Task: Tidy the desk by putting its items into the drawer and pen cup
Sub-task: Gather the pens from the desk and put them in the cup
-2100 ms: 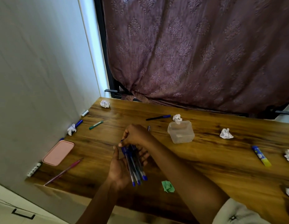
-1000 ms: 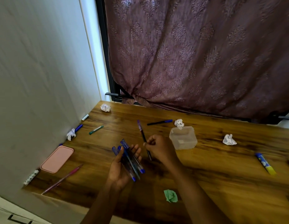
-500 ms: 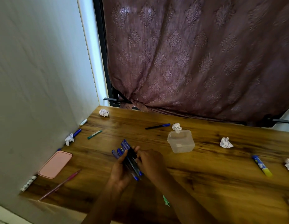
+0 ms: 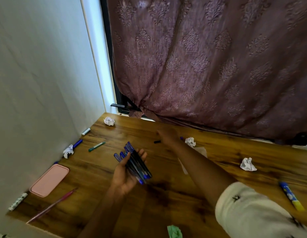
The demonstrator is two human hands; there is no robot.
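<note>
A bundle of blue pens [image 4: 134, 163] is being cradled in the upturned left hand [image 4: 127, 174] above the near middle of the wooden desk [image 4: 166, 194], the fingers being loosely curled beneath the barrels and the caps being pointed away from the person. The right hand [image 4: 167, 136] is being stretched out over the far part of the desk, directly above a dark pen [image 4: 157, 142] whose black end is showing at the hand's left; the hand is being blurred by motion, so whether it is gripping that pen cannot be told. A clear container [image 4: 201, 150] is being largely hidden behind the right forearm, with a crumpled white paper [image 4: 190, 142] just beyond it. More items are lying scattered: a paper ball [image 4: 109, 121] at the far corner, another paper wad [image 4: 248, 164] to the right, a green pen [image 4: 96, 146], a blue marker [image 4: 78, 143] by the wall, a pink case [image 4: 49, 180], a pink pen [image 4: 53, 205], a glue stick [image 4: 291, 195] and a green paper scrap [image 4: 174, 231] at the near edge.
</note>
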